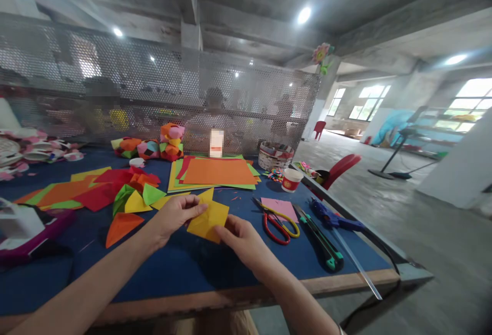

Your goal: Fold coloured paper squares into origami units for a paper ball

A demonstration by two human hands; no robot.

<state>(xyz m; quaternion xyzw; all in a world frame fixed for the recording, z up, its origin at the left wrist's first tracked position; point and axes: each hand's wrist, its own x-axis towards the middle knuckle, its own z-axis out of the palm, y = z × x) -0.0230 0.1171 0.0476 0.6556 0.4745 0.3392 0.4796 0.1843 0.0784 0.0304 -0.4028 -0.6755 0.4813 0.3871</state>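
My left hand [180, 217] and my right hand [242, 240] hold a folded piece of yellow paper [209, 222] between them, above the blue table. Thumb and fingers of my left hand pinch its upper left side, by a raised pointed flap. At the lower right edge, my right hand grips it, also with thumb and fingers. Creases run across the paper. Left of my hands lie folded paper pieces: an orange one [123, 227], a yellow one [137, 203] and a green one [152, 194]. Scissors [277, 225] with red and yellow handles rest to the right.
A stack of coloured paper [219, 172] lies behind my hands. On the right are a pink sheet [280, 208], a utility knife [320, 240], a blue glue gun [334, 217] with a clear stick, a paper cup [291, 179] and a woven basket [275, 155]. A perforated metal panel [238, 99] stands behind the table.
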